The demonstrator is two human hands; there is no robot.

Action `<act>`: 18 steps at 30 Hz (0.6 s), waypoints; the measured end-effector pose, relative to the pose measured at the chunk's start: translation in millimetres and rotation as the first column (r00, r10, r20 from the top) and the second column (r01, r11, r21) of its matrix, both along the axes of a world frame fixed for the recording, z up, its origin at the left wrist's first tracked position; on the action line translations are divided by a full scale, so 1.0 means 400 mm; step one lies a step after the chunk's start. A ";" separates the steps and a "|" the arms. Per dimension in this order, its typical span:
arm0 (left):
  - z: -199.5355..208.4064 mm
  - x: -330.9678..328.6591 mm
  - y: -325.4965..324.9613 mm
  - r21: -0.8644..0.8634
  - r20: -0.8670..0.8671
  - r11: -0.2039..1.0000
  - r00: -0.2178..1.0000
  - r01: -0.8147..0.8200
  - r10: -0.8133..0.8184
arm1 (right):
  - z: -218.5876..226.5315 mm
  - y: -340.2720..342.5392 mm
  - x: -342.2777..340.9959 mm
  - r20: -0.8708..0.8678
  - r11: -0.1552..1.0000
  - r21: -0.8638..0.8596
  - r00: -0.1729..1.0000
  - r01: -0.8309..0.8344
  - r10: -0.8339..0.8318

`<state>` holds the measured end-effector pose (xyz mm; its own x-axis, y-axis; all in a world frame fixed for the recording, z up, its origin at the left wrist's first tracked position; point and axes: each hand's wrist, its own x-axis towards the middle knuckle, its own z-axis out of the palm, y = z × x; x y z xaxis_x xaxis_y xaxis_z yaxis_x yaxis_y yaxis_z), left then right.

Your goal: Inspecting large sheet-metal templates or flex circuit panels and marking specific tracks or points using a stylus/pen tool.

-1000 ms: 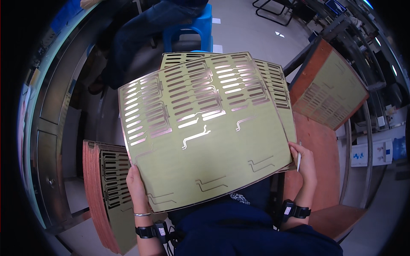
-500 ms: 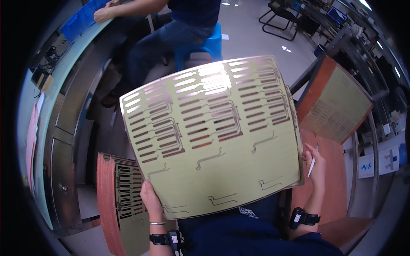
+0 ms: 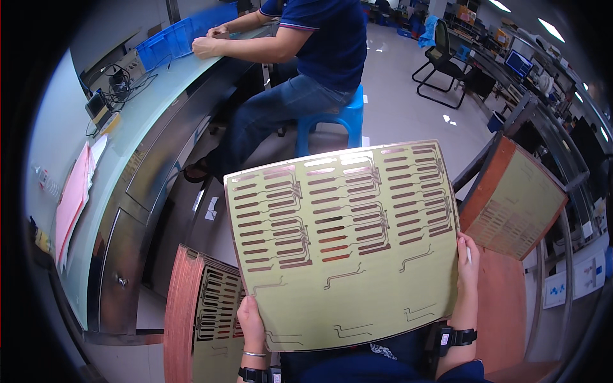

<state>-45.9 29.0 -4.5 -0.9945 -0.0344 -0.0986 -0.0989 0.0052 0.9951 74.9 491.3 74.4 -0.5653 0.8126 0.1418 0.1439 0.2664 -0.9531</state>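
Note:
A large thin circuit board panel (image 3: pixel 357 300), pale green with copper-coloured track patterns, is tilted up in front of me. My left hand (image 3: pixel 251 322) is closed on its lower left edge, the thumb on the front face. My right hand (image 3: pixel 468 268) is closed on the right edge, with a slim white pen (image 3: pixel 469 254) also held among its fingers. The fingers behind the panel are hidden. Left of my left hand stands a thick stack of similar panels (image 3: pixel 181 313), with reddish copper edges.
More panels (image 3: pixel 514 198) lean on a reddish board (image 3: pixel 501 306) at my right, near a metal frame. A co-worker (image 3: pixel 319 51) sits on a blue stool (image 3: pixel 348 124) at a glass-topped bench (image 3: pixel 163 105) holding a blue bin (image 3: pixel 169 45), cables and pink papers (image 3: pixel 73 195).
My right hand has closed on the panel's right edge, where the fingers were looser with the pen sticking out. The panel sits lower and farther right in view; the whole view has shifted.

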 end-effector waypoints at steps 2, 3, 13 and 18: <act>-0.003 -0.001 -0.009 -0.034 0.021 0.998 0.998 0.057 -0.057 | 0.001 0.000 0.001 -0.001 1.000 -0.017 1.000 -0.008 0.008; -0.011 0.000 -0.014 -0.030 0.017 0.998 0.998 0.061 -0.061 | 0.001 0.000 0.000 -0.014 1.000 -0.015 1.000 -0.022 0.022; -0.031 -0.018 -0.006 0.009 -0.037 0.999 0.998 0.045 -0.044 | 0.019 -0.046 0.013 -0.158 0.996 -0.004 0.984 0.087 -0.087; -0.002 -0.017 -0.005 0.035 -0.013 0.998 0.999 0.049 -0.048 | 0.037 -0.057 0.014 -0.189 0.994 0.021 0.976 0.111 -0.105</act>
